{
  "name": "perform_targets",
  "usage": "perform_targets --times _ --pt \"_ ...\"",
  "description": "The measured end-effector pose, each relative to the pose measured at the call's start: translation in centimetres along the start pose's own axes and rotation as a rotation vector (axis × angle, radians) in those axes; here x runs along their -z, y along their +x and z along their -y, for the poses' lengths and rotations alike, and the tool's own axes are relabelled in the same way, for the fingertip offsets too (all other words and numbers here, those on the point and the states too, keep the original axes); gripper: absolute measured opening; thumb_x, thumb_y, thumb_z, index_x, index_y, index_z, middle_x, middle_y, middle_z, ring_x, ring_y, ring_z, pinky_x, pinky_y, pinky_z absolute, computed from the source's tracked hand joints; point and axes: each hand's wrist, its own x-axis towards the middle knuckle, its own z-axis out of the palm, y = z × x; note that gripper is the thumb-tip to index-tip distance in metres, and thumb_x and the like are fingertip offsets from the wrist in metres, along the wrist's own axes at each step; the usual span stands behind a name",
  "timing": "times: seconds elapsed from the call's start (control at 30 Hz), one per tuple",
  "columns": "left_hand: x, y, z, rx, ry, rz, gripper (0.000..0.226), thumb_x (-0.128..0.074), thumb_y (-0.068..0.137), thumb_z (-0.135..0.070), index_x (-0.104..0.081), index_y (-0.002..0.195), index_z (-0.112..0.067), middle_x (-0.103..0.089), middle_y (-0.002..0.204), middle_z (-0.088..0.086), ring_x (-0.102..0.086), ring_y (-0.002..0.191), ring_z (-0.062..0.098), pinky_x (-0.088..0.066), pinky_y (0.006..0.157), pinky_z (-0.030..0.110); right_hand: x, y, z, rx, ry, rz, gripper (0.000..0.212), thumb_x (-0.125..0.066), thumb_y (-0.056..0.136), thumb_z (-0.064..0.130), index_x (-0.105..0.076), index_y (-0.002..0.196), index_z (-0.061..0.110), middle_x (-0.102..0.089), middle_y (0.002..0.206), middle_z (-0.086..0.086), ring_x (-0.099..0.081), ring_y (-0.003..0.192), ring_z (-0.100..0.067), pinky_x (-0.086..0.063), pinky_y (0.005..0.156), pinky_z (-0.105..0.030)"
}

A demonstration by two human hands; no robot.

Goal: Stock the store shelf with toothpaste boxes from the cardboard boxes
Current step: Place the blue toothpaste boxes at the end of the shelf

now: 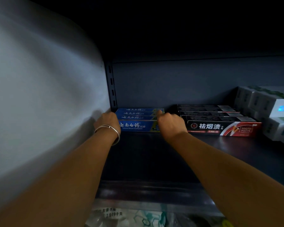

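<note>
Head view: blue toothpaste boxes (138,119) sit at the shelf (147,154) back, left corner. The left hand (107,122) and right hand (170,122) bracket their ends, fingers curled against them. Light, stiff, crushable card likely; squeeze endwise. Fingertips hidden; actual grip unclear. Cardboard supply boxes out of sight.

pale grey side wall (39,89) left | slotted dark metal upright (111,86) at rear corner | clear plastic packets (121,215) below, printed text
</note>
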Motion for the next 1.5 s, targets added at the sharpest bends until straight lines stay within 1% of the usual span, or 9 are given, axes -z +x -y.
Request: perform_targets --times 0.13,0.47,0.67,0.87,1.07,1.2,1.23,1.37,1.5 --pt "-0.6 0.9 -0.2 0.006 -0.029 0.021 0.021 -0.056 0.087 0.0 -0.064 0.106 0.0 -0.062 0.11 0.019 -0.061 0.101 0.034 -0.051 0.091 0.041 -0.3 0.9 0.0 -0.009 0.006 0.008 0.039 -0.041 0.09 -0.006 -0.038 0.128 0.0 -0.061 0.116 -0.018 -0.059 0.107 -0.037 -0.045 0.075 -0.039" --pt "-1.5 2.0 -0.7 0.013 -0.007 0.05 0.024 -0.057 0.086 -0.002 -0.059 0.11 0.003 -0.059 0.115 0.021 -0.058 0.106 0.035 -0.049 0.093 0.043 -1.2 2.0 0.2 -0.028 0.003 0.114 0.035 -0.039 0.092 -0.003 -0.046 0.126 -0.003 -0.054 0.125 -0.019 -0.043 0.12 -0.035 -0.041 0.094 -0.04" --pt "-1.7 2.2 -0.9 0.024 -0.027 0.083 0.03 -0.059 0.084 -0.002 -0.058 0.114 0.001 -0.057 0.119 0.02 -0.056 0.109 0.035 -0.047 0.096 0.044 -1.7 2.2 0.4 -0.029 -0.051 0.145 0.037 -0.04 0.093 0.002 -0.044 0.13 -0.002 -0.051 0.128 -0.017 -0.041 0.121 -0.034 -0.038 0.095 -0.039" --pt "-1.6 1.9 -1.0 0.021 -0.048 0.064 0.025 -0.054 0.086 0.001 -0.06 0.11 0.001 -0.058 0.117 0.02 -0.056 0.109 0.036 -0.046 0.097 0.044 -1.4 1.8 0.2 -0.052 -0.078 0.143 0.031 -0.041 0.094 0.005 -0.053 0.122 0.001 -0.054 0.124 -0.016 -0.043 0.119 -0.033 -0.04 0.094 -0.037" --pt "-1.6 1.6 -1.0 0.003 -0.054 0.092 0.025 -0.053 0.085 0.001 -0.061 0.109 -0.002 -0.06 0.113 0.018 -0.057 0.106 0.034 -0.048 0.095 0.043 -0.8 1.2 0.1 -0.092 -0.017 0.193 0.036 -0.038 0.095 0.005 -0.044 0.13 -0.001 -0.049 0.129 -0.017 -0.04 0.121 -0.033 -0.038 0.097 -0.037" --pt "-1.1 1.2 -1.1 -0.011 -0.041 0.114 0.027 -0.051 0.086 -0.001 -0.059 0.112 0.001 -0.06 0.114 0.019 -0.057 0.107 0.033 -0.048 0.094 0.038 -0.7 1.3 0.2 -0.15 0.049 0.2 0.055 -0.034 0.094 0.003 -0.015 0.145 -0.002 -0.046 0.135 -0.019 -0.035 0.127 -0.034 -0.034 0.1 -0.037" --pt "-0.9 1.0 -1.1 -0.009 -0.039 0.114 0.028 -0.051 0.087 -0.002 -0.059 0.113 0.001 -0.06 0.115 0.019 -0.058 0.107 0.033 -0.048 0.094 0.038 -0.7 1.2 0.1 -0.15 0.048 0.191 0.056 -0.034 0.094 0.003 -0.015 0.146 -0.002 -0.047 0.135 -0.018 -0.035 0.128 -0.033 -0.034 0.1 -0.038" --pt "-0.1 -0.2 -1.6 -0.015 -0.019 0.099 0.035 -0.055 0.084 -0.004 -0.059 0.118 -0.004 -0.058 0.12 0.017 -0.054 0.112 0.034 -0.045 0.1 0.04 0.2 0.5 -0.5 -0.089 -0.012 0.161 0.039 -0.039 0.094 0.005 -0.044 0.132 0.004 -0.052 0.13 -0.015 -0.039 0.125 -0.032 -0.036 0.099 -0.038" --pt "0.6 -2.3 -3.1 -0.075 -0.065 0.082 0.037 -0.053 0.087 0.001 -0.058 0.122 -0.007 -0.055 0.127 0.013 -0.052 0.117 0.031 -0.042 0.103 0.037 1.1 -1.0 -1.3 0.039 -0.03 0.123 0.036 -0.044 0.092 0.007 -0.051 0.127 0.006 -0.054 0.126 -0.016 -0.041 0.123 -0.032 -0.037 0.099 -0.04"
